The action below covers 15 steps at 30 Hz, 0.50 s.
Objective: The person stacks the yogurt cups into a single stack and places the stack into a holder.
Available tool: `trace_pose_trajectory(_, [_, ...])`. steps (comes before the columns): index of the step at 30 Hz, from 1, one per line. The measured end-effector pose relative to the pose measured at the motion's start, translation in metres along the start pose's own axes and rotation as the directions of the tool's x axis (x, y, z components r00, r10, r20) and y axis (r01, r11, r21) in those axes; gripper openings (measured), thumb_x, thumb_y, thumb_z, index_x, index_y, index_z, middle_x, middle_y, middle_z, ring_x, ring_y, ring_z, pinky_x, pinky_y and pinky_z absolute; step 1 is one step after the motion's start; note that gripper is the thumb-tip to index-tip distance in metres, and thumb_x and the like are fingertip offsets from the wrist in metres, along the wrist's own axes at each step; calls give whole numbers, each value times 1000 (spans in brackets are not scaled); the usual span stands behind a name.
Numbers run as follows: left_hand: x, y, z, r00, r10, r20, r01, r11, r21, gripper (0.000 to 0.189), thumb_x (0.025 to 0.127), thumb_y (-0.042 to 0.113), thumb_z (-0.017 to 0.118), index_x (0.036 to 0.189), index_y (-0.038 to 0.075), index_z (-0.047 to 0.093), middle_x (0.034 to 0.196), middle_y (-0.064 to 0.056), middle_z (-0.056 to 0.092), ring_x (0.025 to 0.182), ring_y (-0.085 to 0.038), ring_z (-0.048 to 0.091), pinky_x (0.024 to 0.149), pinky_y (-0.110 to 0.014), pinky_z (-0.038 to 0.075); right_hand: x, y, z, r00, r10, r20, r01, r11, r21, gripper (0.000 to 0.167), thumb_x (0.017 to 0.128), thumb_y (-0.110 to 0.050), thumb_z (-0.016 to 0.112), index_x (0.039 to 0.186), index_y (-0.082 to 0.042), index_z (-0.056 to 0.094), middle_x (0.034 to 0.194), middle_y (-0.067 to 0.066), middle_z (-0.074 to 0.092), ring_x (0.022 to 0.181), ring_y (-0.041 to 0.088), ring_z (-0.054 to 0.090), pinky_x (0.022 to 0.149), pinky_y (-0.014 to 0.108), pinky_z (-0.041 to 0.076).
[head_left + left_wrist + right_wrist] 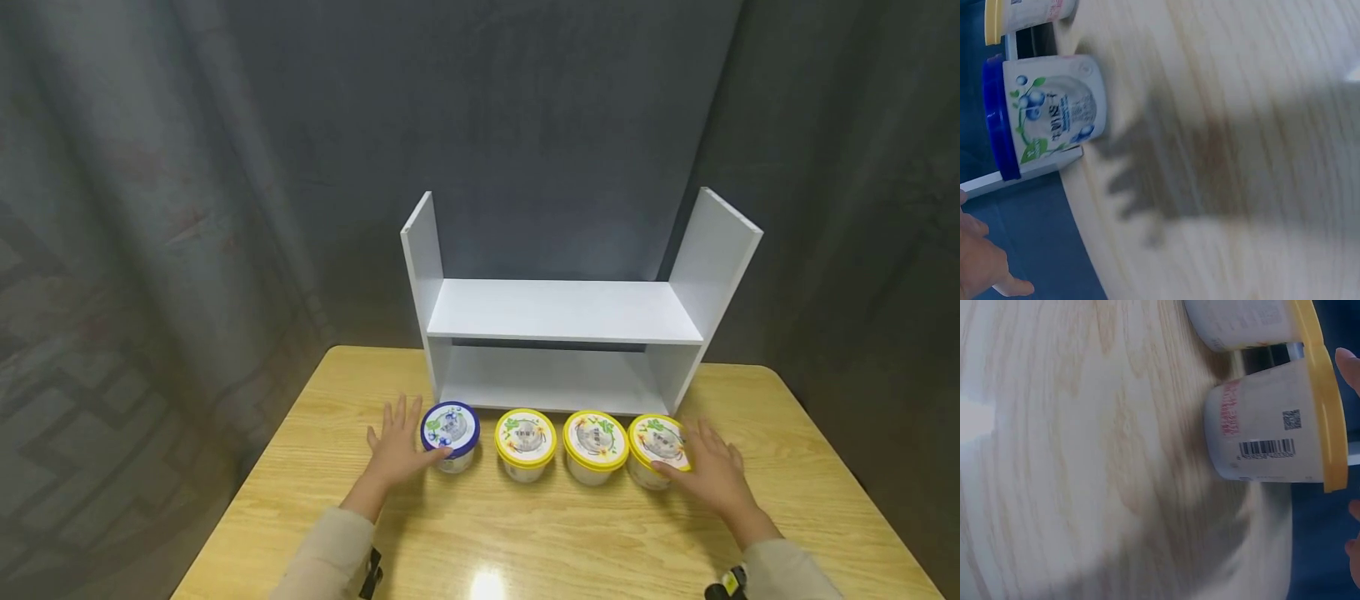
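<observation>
A row of lidded tubs stands upright on the table. At its left end is a white tub with a blue lid (450,427), its side printed with blueberries in the left wrist view. My left hand (397,450) hovers beside it with fingers spread and the thumb near the lid; the left wrist view shows a gap between hand and tub. Farthest right is a yellow-lidded tub (658,443), which shows a barcode in the right wrist view. Over its right side my right hand (712,475) is spread, thumb near the lid's front edge. Contact there cannot be seen.
Two more yellow-lidded tubs, one left (526,437) and one right (596,440), stand between the end ones. Right behind the row is a white two-tier shelf (562,310) with upright side panels. Dark curtains (480,125) hang around the wooden table (570,550).
</observation>
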State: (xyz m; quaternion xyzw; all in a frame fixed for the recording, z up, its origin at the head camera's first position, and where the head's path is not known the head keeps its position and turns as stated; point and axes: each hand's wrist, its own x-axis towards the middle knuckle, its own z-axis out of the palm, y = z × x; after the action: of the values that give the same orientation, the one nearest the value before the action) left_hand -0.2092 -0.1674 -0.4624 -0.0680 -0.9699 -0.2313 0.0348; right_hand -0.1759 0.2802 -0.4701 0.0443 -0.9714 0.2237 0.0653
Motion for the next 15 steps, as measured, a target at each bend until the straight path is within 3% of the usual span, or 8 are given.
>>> trace_pose_trajectory(7, [-1, 3, 14, 1000, -9, -22, 7, 995, -102, 103, 62, 62, 60, 138, 7, 18, 141, -19, 9, 126, -40, 1, 90, -69, 4, -1, 4, 8, 997, 60, 51, -64, 995, 82, 95, 76, -51, 55, 129, 16, 14, 129, 41, 7, 114, 56, 12, 88, 67, 9])
trace_pose_trajectory(15, [-4, 3, 30, 999, -27, -45, 16, 975, -223, 99, 65, 51, 67, 137, 4, 18, 140, -20, 12, 125, -40, 8, 91, -66, 8, -4, 4, 16, 990, 124, 66, -135, 966, 222, 97, 76, -47, 59, 132, 12, 6, 132, 38, 3, 117, 53, 7, 89, 66, 13])
